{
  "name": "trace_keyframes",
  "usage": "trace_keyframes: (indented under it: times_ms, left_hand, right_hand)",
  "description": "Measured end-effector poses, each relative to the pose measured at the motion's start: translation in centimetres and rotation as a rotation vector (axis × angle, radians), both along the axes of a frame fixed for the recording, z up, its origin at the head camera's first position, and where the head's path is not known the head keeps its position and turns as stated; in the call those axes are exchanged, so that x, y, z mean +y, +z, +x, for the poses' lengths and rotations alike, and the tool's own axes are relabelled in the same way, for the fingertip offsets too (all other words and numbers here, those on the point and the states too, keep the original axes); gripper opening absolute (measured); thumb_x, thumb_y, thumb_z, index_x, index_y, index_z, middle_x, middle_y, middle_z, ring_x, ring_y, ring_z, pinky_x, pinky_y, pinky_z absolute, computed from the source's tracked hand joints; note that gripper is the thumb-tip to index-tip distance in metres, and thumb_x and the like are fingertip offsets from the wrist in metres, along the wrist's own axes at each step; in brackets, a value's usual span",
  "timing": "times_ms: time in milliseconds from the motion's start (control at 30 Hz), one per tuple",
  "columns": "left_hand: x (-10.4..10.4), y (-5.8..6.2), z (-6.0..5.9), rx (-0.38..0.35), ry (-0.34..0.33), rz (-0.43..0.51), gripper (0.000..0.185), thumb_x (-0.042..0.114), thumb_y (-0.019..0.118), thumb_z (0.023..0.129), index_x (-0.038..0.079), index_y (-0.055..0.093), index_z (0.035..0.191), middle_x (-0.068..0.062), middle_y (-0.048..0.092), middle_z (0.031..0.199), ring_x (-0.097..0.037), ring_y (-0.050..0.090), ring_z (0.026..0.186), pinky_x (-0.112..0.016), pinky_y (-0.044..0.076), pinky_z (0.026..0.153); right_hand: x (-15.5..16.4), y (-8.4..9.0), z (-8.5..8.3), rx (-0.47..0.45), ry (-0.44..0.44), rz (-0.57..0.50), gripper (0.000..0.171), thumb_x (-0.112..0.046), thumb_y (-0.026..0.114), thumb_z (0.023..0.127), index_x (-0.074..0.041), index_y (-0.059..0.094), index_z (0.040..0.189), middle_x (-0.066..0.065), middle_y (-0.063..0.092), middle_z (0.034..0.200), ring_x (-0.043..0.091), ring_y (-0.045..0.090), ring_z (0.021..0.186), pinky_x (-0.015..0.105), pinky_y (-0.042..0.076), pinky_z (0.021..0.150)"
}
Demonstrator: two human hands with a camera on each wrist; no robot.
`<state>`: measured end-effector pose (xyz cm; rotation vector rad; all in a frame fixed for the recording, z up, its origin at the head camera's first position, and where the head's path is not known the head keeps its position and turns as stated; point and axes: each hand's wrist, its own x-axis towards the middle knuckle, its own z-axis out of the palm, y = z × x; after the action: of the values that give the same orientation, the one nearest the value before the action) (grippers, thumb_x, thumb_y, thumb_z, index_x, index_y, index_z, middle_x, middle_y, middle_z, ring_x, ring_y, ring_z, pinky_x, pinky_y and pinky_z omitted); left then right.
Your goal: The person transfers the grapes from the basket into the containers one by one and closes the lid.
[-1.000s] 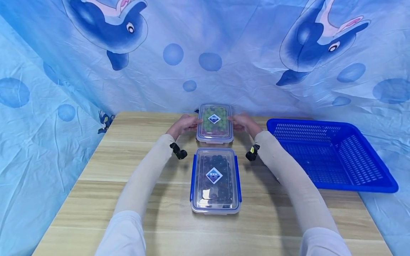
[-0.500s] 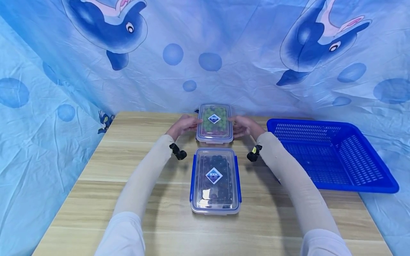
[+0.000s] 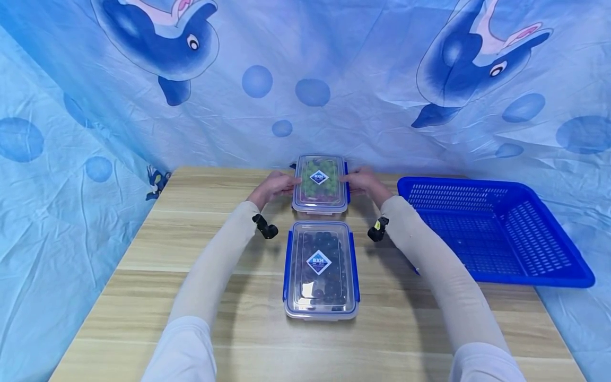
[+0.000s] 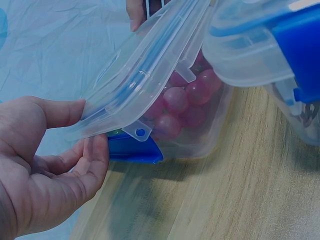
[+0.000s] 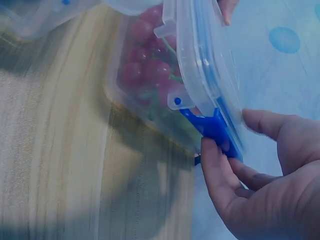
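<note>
At the far edge of the worktop (image 3: 191, 297) stood the far box (image 3: 319, 183) of green and pink fruit, just beyond the near box (image 3: 321, 269). The left hand (image 3: 273, 187) and right hand (image 3: 364, 182) flanked it, fingers curled under its blue side clasps (image 4: 131, 149), thumbs on the lid rim. The step looked like working the clasps; whether they were latched was unclear. Next would call for even pressure on both sides. A blue basket (image 3: 496, 233) stood to the right
</note>
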<state>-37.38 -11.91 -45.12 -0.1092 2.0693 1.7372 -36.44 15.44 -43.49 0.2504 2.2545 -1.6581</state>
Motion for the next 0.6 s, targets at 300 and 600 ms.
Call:
trace_keyframes:
  times_ms: [300,600]
  left_hand:
    - [0.08,-0.08,-0.14,0.003,0.010,0.016,0.040,0.018,0.069,0.099,-0.007,0.063,0.130,-0.021,0.066,0.132,-0.024,0.067,0.114,-0.033,0.055,0.103]
    - [-0.01,-0.34,0.03,-0.012,0.023,0.047,0.041,0.020,0.070,0.099,-0.005,0.064,0.131,-0.019,0.069,0.128,-0.018,0.070,0.100,-0.037,0.053,0.107]
  right_hand:
    - [-0.49,0.14,0.30,0.081,-0.038,0.140,0.059,-0.020,0.080,0.090,0.003,0.058,0.140,0.023,0.064,0.134,0.036,0.071,0.108,0.048,0.061,0.093]
    - [-1.00,0.23,0.53,0.117,-0.072,0.200,0.053,-0.017,0.080,0.090,0.002,0.063,0.136,0.023,0.069,0.126,0.034,0.074,0.101,0.047,0.062,0.090]
